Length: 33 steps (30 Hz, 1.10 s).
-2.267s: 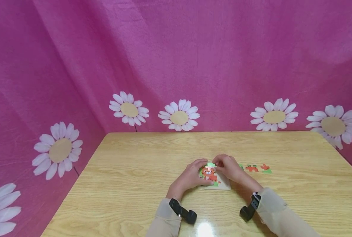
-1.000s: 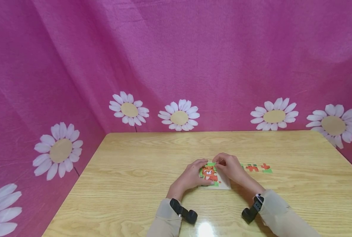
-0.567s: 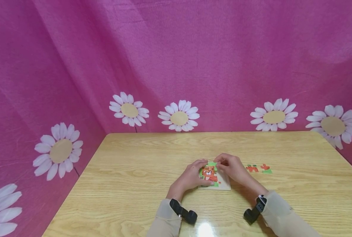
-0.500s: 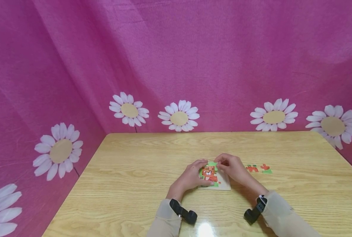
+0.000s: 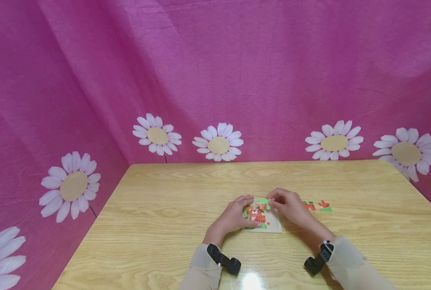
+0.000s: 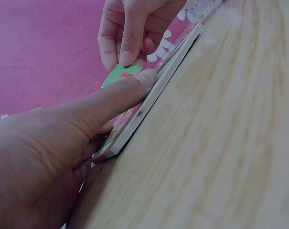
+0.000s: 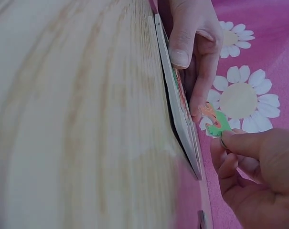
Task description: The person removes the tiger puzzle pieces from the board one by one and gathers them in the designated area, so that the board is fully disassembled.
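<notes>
A small wooden puzzle board [image 5: 273, 228] with an orange tiger picture on green lies on the table. My left hand [image 5: 233, 215] grips its left side; in the left wrist view the thumb [image 6: 120, 95] lies along the near edge and the fingers go behind. My right hand [image 5: 289, 206] pinches a green and orange puzzle piece [image 7: 218, 124] between thumb and fingers. In the right wrist view that piece is raised and tilted off the board's face, near the left hand's fingertips. The right part of the board shows bare pale wood.
To the right of the board lie loose puzzle pieces: an orange one [image 5: 311, 206], partly behind the right hand, and an orange and green one [image 5: 325, 206]. The wooden table [image 5: 164, 225] ends at a pink curtain [image 5: 273, 80] printed with white flowers.
My right hand has drawn a little to the right and lifted the pinched puzzle piece, which sat flush in the picture a second ago. The left hand has stayed on the board.
</notes>
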Each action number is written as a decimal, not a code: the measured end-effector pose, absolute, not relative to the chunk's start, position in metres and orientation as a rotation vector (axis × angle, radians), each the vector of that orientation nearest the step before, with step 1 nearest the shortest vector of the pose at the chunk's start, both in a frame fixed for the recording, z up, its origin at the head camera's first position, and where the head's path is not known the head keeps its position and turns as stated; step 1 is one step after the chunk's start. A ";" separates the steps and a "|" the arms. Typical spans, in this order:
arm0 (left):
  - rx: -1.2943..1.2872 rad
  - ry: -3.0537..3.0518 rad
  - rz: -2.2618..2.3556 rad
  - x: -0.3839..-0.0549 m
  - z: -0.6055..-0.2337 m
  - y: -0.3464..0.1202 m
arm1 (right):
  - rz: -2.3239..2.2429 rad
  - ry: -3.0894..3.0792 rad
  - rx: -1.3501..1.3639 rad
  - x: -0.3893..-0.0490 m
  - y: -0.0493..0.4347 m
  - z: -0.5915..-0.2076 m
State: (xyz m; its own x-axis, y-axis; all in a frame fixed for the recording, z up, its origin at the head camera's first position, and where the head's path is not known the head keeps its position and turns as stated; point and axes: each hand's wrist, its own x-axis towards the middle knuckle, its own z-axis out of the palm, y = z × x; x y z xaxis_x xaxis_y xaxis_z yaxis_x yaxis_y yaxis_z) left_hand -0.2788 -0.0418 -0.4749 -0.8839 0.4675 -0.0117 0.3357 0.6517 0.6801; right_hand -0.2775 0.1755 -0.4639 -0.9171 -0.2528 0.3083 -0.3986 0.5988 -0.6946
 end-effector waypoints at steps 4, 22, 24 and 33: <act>0.654 2.688 1.041 -0.279 -0.474 -0.042 | 1.225 -2.630 0.554 -0.275 0.179 -0.464; 0.649 2.669 1.060 -0.277 -0.473 -0.042 | 1.228 -2.664 0.504 -0.264 0.195 -0.462; 0.649 2.669 1.063 -0.278 -0.474 -0.042 | 1.241 -2.684 0.490 -0.263 0.197 -0.461; 0.662 2.680 1.056 -0.279 -0.475 -0.041 | 1.210 -2.700 0.481 -0.257 0.204 -0.462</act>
State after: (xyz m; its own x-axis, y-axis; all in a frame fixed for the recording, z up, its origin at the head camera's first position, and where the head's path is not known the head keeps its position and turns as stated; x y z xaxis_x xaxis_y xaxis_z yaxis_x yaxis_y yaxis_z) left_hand -0.2793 -0.0407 -0.4753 -0.8835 0.4684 -0.0090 0.3365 0.6478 0.6835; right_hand -0.2570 0.2043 -0.4621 -0.9383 -0.2299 0.2583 -0.3458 0.6246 -0.7002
